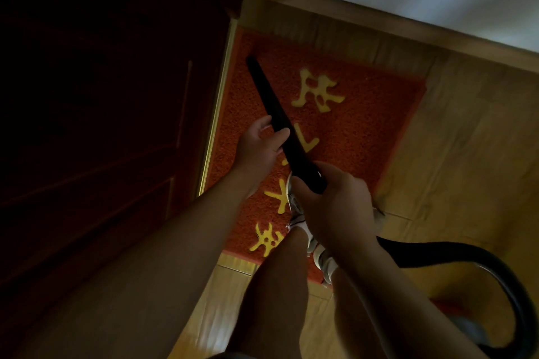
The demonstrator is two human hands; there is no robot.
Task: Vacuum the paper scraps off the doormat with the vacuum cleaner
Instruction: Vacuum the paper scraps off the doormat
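A red doormat (364, 131) with yellow characters lies on the wooden floor beside a dark door. A long black vacuum nozzle (271, 102) slants across the mat, its tip at the mat's far left corner by the door sill. My left hand (259, 148) cups the nozzle's middle from the left, thumb and fingers around it. My right hand (335, 201) is closed on the nozzle's rear end, where the black hose (437, 253) leaves to the right. No paper scraps are visible on the mat in this dim light.
A dark wooden door (102, 125) with a brass sill strip (215, 116) fills the left. A wooden baseboard (379, 14) and white wall run along the top. My leg and a sneaker (297, 213) stand on the mat's near part. The hose curls at lower right.
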